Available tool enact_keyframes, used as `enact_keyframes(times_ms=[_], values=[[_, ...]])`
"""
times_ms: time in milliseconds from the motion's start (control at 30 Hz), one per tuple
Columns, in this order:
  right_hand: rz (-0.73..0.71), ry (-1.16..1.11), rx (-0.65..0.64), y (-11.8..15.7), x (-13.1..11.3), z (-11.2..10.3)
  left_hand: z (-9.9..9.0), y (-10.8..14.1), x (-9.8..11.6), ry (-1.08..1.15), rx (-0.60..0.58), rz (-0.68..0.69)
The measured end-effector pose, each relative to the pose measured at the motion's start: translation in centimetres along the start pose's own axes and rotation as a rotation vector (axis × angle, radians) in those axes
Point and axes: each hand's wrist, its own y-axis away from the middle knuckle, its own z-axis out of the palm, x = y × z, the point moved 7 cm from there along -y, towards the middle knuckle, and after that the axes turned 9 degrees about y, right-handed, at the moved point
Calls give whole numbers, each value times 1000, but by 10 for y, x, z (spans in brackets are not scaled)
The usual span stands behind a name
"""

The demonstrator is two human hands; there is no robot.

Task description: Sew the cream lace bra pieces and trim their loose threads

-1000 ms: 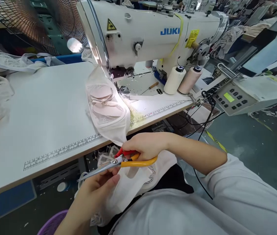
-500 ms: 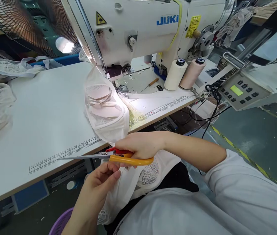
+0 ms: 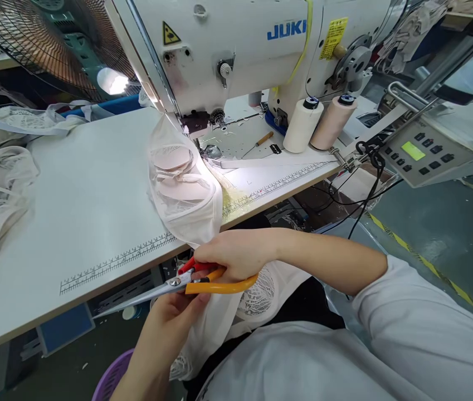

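Note:
My right hand is closed around the scissors, which have orange and red handles. Their blades point left and slightly down, just over my left hand. My left thumb and fingers are pinched together at the edge of the white lace bra draped across my lap; the fingertips are partly hidden under the scissors. Directly beyond my right hand, another white bra with padded cups lies under the sewing head and hangs over the table edge.
The white sewing machine stands over the table, with two thread cones and an awl on it. More bras lie at left. A fan stands behind, a control panel right, a purple basket below.
The scissors have tilted, their tips dropping from above the table edge to below it. My left hand has moved slightly down and its fingers have drawn together. The view has shifted slightly.

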Motion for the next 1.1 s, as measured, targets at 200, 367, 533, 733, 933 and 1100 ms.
enact_keyframes(times_ms=[200, 367, 533, 733, 933, 1100], values=[[128, -126, 170, 8, 7, 1, -2, 1, 2, 34, 36, 55], [233, -266, 284, 42, 11, 17, -11, 4, -2, 105, 86, 24], [177, -223, 5, 66, 15, 72, -19, 5, -6, 161, 102, 20], [265, -230, -31, 65, 16, 85, -13, 5, -10, 148, 66, -3], [309, -225, 0, 52, 9, 84, -11, 6, -14, 181, 103, 27], [321, -177, 37, 49, 8, 87, -13, 8, -13, 160, 133, 41]])
